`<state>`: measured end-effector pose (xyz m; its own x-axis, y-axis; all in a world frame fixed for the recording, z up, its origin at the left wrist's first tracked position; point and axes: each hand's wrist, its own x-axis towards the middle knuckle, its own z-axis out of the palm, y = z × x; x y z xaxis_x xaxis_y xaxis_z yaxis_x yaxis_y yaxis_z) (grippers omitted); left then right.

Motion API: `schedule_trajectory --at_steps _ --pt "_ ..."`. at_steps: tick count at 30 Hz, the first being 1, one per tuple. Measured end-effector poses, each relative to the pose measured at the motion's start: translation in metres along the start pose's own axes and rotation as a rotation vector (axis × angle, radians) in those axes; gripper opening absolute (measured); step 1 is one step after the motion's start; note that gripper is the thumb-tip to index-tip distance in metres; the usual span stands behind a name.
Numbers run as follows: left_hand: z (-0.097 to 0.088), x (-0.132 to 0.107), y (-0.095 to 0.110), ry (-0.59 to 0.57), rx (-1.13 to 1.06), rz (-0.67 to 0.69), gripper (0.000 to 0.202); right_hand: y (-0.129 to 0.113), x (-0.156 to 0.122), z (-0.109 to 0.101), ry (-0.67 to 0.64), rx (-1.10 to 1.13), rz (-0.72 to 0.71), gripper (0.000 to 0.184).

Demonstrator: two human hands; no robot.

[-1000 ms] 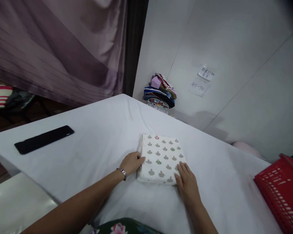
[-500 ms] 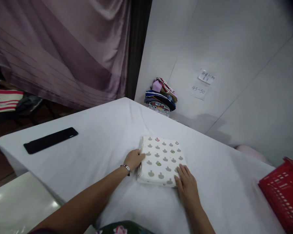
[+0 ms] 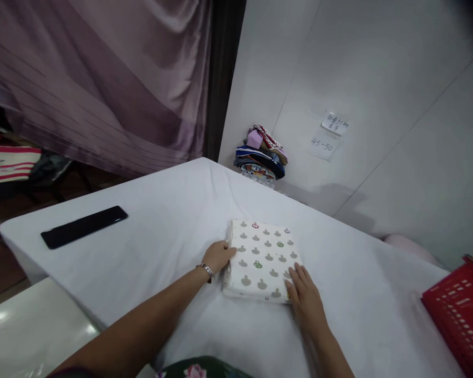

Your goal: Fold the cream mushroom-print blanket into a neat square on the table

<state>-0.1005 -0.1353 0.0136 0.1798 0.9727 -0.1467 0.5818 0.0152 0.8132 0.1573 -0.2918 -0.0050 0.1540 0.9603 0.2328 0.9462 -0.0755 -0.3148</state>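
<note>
A folded white cloth [image 3: 260, 254] printed with small grey, green and red shapes lies on the white-covered table [image 3: 153, 236]. My left hand [image 3: 219, 256], a watch on its wrist, rests against the cloth's left edge with its fingers curled at the fold. My right hand [image 3: 305, 294] lies flat on the cloth's near right corner, fingers stretched out. Neither hand lifts the cloth.
A black phone [image 3: 83, 226] lies at the table's left. A stack of folded clothes [image 3: 261, 156] sits at the far edge by the wall. A red plastic basket [image 3: 459, 312] stands at the right. Paper notes [image 3: 329, 134] are stuck on the wall. A curtain [image 3: 102, 79] hangs at the left.
Both hands stay on the folded cloth in nearly the same place. The view has shifted slightly, so the basket sits further right.
</note>
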Motion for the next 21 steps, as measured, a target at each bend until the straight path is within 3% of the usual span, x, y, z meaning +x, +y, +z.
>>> schedule_trajectory --at_steps 6,12,18,21 --pt "0.001 0.002 -0.001 -0.010 0.018 0.012 0.026 0.001 0.011 -0.009 -0.071 -0.044 0.028 0.049" --pt "0.000 0.002 -0.002 -0.030 0.018 0.016 0.026 -0.033 0.064 -0.023 -0.021 -0.077 -0.046 0.052" --pt "-0.001 0.002 -0.001 -0.045 0.006 0.019 0.026 -0.032 0.100 0.005 -0.220 -0.207 0.060 0.054" --pt "-0.001 0.003 -0.002 -0.049 0.005 0.023 0.027 -0.025 0.099 0.016 -0.206 -0.236 0.060 0.053"
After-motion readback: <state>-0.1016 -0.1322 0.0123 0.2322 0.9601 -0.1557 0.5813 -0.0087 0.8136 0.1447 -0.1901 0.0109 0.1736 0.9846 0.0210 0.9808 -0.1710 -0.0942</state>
